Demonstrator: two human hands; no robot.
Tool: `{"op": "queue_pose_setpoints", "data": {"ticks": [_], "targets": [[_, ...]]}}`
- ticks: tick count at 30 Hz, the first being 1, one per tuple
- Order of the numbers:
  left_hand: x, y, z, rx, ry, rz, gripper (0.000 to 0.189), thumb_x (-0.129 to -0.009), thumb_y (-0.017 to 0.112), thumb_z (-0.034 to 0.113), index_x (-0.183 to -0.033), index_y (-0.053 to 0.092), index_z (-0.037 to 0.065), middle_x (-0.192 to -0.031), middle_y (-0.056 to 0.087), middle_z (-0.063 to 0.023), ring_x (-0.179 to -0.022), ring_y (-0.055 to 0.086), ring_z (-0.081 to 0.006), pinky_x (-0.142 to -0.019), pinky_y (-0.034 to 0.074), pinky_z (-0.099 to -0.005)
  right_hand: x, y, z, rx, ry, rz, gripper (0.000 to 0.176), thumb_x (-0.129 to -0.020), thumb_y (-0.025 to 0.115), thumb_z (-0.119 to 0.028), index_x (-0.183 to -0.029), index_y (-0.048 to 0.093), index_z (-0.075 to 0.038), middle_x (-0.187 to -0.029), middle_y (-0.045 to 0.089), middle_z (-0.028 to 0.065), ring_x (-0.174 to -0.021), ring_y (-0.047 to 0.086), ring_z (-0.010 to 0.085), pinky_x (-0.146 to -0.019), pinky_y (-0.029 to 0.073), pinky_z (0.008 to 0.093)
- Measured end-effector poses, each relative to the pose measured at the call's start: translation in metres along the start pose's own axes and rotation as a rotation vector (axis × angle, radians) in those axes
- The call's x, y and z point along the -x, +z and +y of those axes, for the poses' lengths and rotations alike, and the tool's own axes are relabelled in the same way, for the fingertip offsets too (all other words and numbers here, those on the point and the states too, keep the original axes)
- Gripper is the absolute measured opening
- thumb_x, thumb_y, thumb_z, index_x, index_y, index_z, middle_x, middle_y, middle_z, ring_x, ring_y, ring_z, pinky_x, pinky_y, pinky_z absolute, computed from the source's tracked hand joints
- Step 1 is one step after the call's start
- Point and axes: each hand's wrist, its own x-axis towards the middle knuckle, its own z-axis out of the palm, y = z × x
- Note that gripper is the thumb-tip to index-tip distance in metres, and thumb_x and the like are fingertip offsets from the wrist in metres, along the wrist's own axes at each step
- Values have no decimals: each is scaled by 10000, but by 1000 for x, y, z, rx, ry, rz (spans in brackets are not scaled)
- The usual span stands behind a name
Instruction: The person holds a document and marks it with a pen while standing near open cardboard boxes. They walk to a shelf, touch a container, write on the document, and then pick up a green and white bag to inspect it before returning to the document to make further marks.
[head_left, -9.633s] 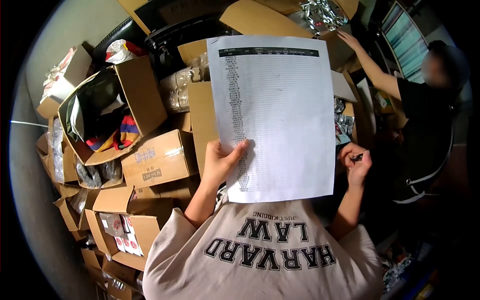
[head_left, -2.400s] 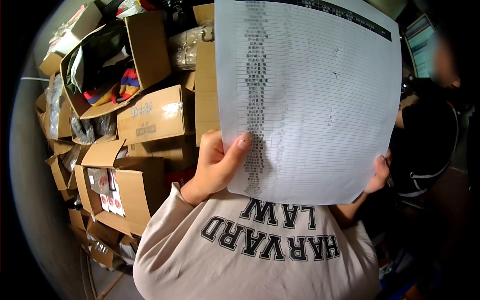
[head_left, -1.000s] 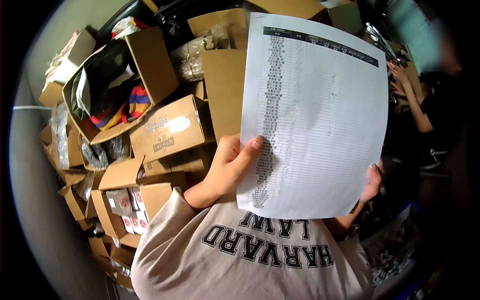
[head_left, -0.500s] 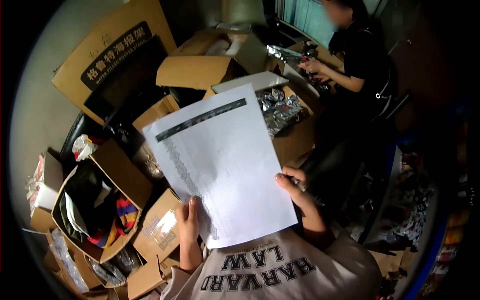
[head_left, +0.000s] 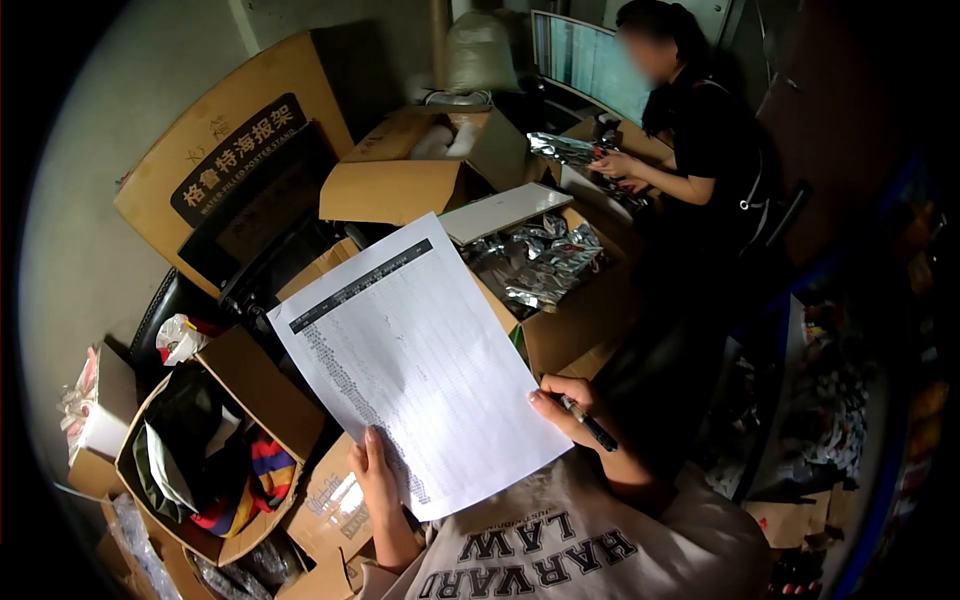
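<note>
A white printed sheet (head_left: 430, 370) with a dark header band and rows of small print is held up at a tilt before my chest. My left hand (head_left: 374, 482) pinches its lower left edge, thumb on the front and fingers behind the paper. At the right edge, my right hand (head_left: 572, 408) grips the sheet between thumb and fingers. A dark pen (head_left: 590, 424) also sits in that hand, pointing down to the right. Below the paper is my light printed shirt (head_left: 560, 540).
An open carton (head_left: 575, 335) of silvery packets stands behind the sheet. A box of clothes (head_left: 215, 545) is at left, a poster-stand carton (head_left: 150, 190) against the wall. Another person (head_left: 700, 150) in black handles silvery packets at the back right, near a monitor (head_left: 590, 60).
The sheet and both hands have shifted left and down in view, while the background sits lower. The pen in my right hand now shows clearly.
</note>
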Motion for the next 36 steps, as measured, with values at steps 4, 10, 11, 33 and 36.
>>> {"op": "queue_pose_setpoints", "data": {"ticks": [4,10,11,33,36], "targets": [[3,2,4,-32,-21,29,210,-827,482,188,-715,426,19,-677,403,32,-641,337,-44,-593,289,-185,4,1,-5,36,7,12,286,-771,531,-171,-558,408,-24,-452,308,-37,-424,273,29,-392,220,205],[7,12,12,-18,28,139,199,-828,480,197,-769,445,10,-706,404,22,-650,331,-45,-595,288,-177,-4,0,-5,-5,-33,-39,297,-773,524,-133,-535,380,-29,-451,305,-37,-426,265,26,-390,212,206],[6,9,11,-25,33,115,199,-828,481,197,-779,446,8,-707,403,24,-650,331,-44,-596,289,-176,-8,1,-2,-9,-55,-48,298,-774,522,-128,-533,377,-29,-452,306,-38,-428,264,25,-390,211,206],[-21,78,-7,-183,-30,-26,246,-808,512,183,-662,508,-16,-574,429,59,-507,333,-9,-433,254,-166,-52,-54,37,4,76,-5,286,-794,497,-177,-574,390,-29,-508,323,-34,-491,284,41,-444,241,194],[-34,101,-18,-212,-60,-63,247,-779,558,188,-685,544,-39,-583,487,33,-514,395,-16,-432,304,-166,-73,-68,50,69,107,60,241,-785,508,-156,-605,416,-26,-515,336,-35,-501,298,40,-454,257,194]]}}
